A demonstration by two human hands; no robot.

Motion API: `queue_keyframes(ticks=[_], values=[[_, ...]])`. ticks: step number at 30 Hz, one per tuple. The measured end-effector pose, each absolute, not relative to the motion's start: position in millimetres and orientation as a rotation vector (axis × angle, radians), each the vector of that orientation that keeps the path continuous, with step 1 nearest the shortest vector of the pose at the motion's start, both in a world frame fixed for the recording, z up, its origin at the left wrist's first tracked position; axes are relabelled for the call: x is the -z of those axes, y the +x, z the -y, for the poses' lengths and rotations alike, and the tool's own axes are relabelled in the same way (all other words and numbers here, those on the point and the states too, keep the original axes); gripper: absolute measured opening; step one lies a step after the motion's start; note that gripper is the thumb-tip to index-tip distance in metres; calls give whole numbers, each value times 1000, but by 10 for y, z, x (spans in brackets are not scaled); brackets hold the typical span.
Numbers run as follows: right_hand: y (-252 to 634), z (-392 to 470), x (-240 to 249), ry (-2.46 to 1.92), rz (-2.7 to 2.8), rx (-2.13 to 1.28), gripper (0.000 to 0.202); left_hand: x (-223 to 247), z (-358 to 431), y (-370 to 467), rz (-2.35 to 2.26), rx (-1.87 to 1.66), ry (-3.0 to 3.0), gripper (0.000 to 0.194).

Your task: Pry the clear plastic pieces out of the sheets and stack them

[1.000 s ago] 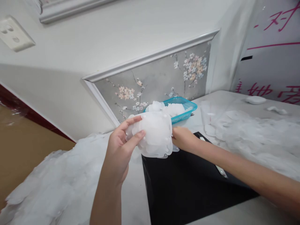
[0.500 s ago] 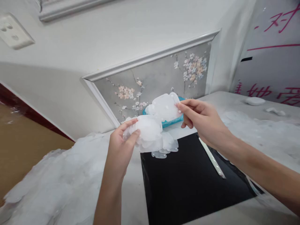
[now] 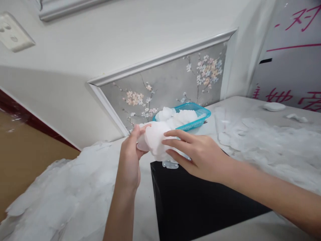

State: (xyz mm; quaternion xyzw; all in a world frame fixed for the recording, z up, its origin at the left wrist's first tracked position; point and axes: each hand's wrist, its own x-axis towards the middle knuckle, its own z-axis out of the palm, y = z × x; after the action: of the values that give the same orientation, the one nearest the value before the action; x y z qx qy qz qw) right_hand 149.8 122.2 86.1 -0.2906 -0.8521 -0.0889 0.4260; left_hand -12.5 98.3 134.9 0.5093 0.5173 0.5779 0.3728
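My left hand (image 3: 131,157) grips a bundle of thin white translucent plastic pieces (image 3: 156,137), fingers behind and along its edge. Over the near side of that bundle, my right hand (image 3: 193,152) has its fingers spread and stretched out, fingertips touching the surface. Whether it also pinches one piece cannot be made out. Below the hands, a clear plastic piece with small round tabs (image 3: 170,164) lies at the edge of a black mat (image 3: 190,204). Just behind the bundle is a blue mesh basket (image 3: 207,113) with white pieces in it.
A large heap of white pieces (image 3: 67,187) covers the left of the table; another spread (image 3: 263,144) lies to the right. Small white items (image 3: 274,106) sit at the back right. A wall with a floral panel (image 3: 163,87) bounds the back.
My right hand has moved left and down from above the basket to the bundle; the single piece it pinched is no longer distinct. My left hand has turned slightly. More of the basket shows.
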Motion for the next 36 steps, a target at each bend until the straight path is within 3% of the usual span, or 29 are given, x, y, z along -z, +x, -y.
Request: queue_keyframes(ticks=[6,11,16,20,25,30,32,36], values=[[1536,-1268,-861,-667,2204,80,31,-1424,-942,-174,-1469,-1405,1338,57],[1518,-1232,-866,-633,2251,15,37,-1433,-947,-161,-1387,-1326,1351,54],[1513,-1315,-878,-604,1957,-641,46,-1408,-962,-214,-1308,-1328,1297,35],[1522,-1595,-692,-1011,1592,-806,41,-1389,-979,-244,-1297,-1412,1223,39],[1480,-1816,-298,-1420,2363,-844,59,-1357,-1013,-266,-1303,-1475,1205,58],[1447,-1834,-218,-1470,2361,-757,16,-1389,-1011,-289,-1411,-1486,1222,85],[1486,-1868,-272,-1439,2301,-767,11,-1409,-1002,-294,-1440,-1467,1236,75],[1580,-1940,-427,-1360,2133,-748,13,-1419,-990,-312,-1456,-1421,1248,23]])
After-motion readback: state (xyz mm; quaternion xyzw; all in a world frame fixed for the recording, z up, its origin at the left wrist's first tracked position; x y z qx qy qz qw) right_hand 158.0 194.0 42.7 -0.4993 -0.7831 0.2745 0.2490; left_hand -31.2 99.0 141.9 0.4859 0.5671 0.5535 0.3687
